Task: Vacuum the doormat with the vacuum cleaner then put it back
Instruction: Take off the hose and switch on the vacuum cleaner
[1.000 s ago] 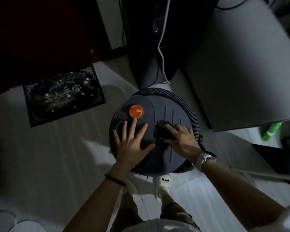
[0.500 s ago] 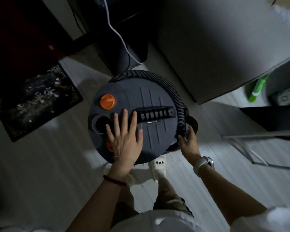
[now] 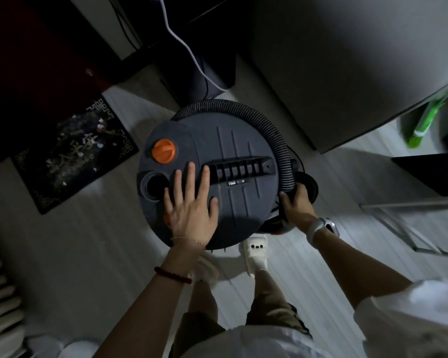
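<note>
Here the doormat (image 3: 70, 153) lies up-left of the vacuum cleaner (image 3: 212, 182), nearer the flat, spread left hand (image 3: 192, 205); the right hand (image 3: 296, 202) grips the hose (image 3: 277, 140).

**Hidden and cut-off items**

Vacuum cleaner (image 3: 233, 156): drum and wheels concealed beneath its lid. Hose (image 3: 274, 135): lower end covered by right hand (image 3: 296, 205). Doormat (image 3: 73, 153): pattern too dim to read. Green object (image 3: 422, 122): partly behind cabinet (image 3: 347, 60).

doormat (image 3: 73, 153) characters blurred, no legible text
</note>
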Demonstrator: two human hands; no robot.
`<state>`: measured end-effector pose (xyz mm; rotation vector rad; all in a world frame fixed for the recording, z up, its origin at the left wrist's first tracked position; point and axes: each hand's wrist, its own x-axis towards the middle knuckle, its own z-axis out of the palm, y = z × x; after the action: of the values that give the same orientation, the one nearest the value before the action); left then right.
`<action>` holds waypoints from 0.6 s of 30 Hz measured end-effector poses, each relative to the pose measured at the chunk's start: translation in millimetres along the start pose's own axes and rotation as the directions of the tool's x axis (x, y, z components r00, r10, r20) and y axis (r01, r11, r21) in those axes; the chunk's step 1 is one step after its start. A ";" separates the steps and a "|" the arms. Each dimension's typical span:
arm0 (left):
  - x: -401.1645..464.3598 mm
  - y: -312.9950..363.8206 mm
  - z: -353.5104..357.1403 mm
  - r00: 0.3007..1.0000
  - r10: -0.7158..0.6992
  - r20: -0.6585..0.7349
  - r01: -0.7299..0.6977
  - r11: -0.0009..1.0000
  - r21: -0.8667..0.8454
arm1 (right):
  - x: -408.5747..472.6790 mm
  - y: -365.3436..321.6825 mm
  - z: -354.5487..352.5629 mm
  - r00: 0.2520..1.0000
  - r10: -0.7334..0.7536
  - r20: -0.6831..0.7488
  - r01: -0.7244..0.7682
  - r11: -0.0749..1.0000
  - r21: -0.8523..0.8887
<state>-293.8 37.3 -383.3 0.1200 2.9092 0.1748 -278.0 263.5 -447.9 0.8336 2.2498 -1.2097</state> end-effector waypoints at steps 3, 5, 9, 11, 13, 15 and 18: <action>0.3 -0.7 -2.7 1.000 0.004 0.029 -0.004 1.000 0.002 | -15.5 -13.6 -11.5 0.995 -0.081 -0.050 0.083 0.996 0.035; 1.0 -0.7 -4.7 0.998 0.009 0.056 -0.009 1.000 0.001 | -23.9 -28.5 -22.5 0.982 -0.157 -0.101 0.165 0.984 0.071; 1.0 -0.5 -12.8 0.995 0.020 0.103 -0.014 0.998 -0.058 | -37.6 -56.3 -42.1 0.946 -0.306 -0.105 0.300 0.951 -0.070; 3.1 -2.4 -18.8 0.991 0.021 0.130 -0.003 0.990 -0.138 | -43.5 -67.8 -49.8 0.940 -0.333 -0.073 0.322 0.937 -0.136; 7.2 -6.2 -28.0 0.993 0.031 0.117 0.003 0.960 -0.280 | -49.9 -84.3 -57.4 0.920 -0.383 -0.079 0.362 0.911 -0.196; 13.5 -10.2 -41.7 0.997 -0.004 0.074 0.038 0.882 -0.469 | -54.5 -108.4 -61.7 0.878 -0.472 -0.076 0.440 0.860 -0.260; 24.8 -17.5 -60.7 0.990 -0.142 0.026 0.129 0.788 -0.601 | -59.0 -151.1 -54.5 0.818 -0.575 -0.019 0.526 0.761 -0.379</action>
<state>-332.8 15.8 -332.2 -0.2011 2.7057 1.0652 -345.8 227.1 -295.0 0.0951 2.8296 -0.9213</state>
